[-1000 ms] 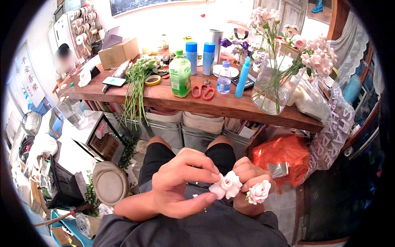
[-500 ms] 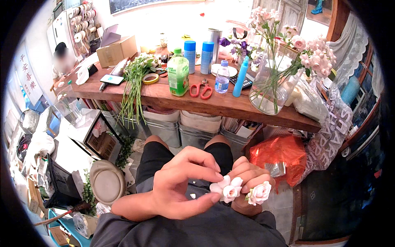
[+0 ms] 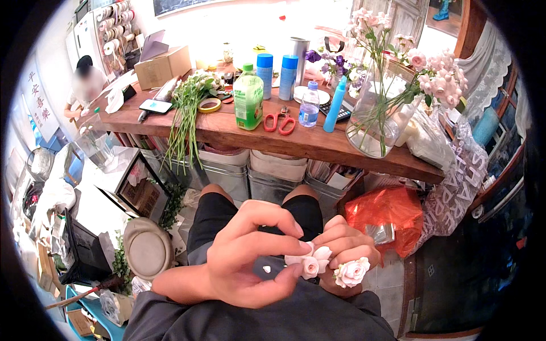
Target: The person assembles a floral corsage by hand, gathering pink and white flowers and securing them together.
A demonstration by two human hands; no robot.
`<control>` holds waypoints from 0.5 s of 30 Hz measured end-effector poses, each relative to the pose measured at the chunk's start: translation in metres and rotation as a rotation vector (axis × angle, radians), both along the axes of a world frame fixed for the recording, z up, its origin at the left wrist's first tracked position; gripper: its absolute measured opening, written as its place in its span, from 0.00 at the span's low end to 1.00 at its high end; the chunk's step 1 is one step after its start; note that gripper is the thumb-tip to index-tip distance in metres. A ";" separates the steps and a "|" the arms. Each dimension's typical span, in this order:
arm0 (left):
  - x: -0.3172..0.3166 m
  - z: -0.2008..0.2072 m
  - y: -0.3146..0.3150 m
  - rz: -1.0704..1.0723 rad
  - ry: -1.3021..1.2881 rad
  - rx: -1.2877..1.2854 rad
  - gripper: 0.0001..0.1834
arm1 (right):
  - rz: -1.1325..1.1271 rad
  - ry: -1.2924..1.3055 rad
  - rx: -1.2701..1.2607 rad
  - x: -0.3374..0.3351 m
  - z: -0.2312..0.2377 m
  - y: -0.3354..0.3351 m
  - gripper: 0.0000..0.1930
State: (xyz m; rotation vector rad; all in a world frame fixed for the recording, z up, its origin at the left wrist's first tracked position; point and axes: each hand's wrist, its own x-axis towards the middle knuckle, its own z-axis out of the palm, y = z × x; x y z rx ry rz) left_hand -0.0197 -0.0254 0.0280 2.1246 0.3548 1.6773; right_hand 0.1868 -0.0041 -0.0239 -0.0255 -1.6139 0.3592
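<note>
Low over my lap, my left hand [image 3: 247, 256] has its thumb and a fingertip closed on the outer petals of a pale pink rose [image 3: 310, 266]. Beside it, my right hand [image 3: 348, 241] is curled into a grip, with that rose and a second, fuller pink rose [image 3: 351, 273] at its fingers. The stems of both blooms are hidden. A small loose petal [image 3: 267, 269] shows against my dark clothing, under my left hand.
Ahead stands a wooden table [image 3: 318, 149] with green stems [image 3: 185, 128], red-handled scissors [image 3: 279, 123], a green bottle [image 3: 248, 98] and a glass vase of flowers [image 3: 369, 133]. An orange bag [image 3: 387, 213] lies at right, a round stool [image 3: 148, 250] at left. Another person [image 3: 88, 88] sits far left.
The rose at my left fingertips has shifted slightly left and tilted. The fuller rose has turned upward and moved slightly left and down. Both hands stay close together.
</note>
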 end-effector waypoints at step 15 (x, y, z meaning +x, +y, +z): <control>-0.003 0.005 0.006 -0.227 0.014 -0.352 0.15 | 0.051 -0.068 0.052 0.004 0.000 0.004 0.14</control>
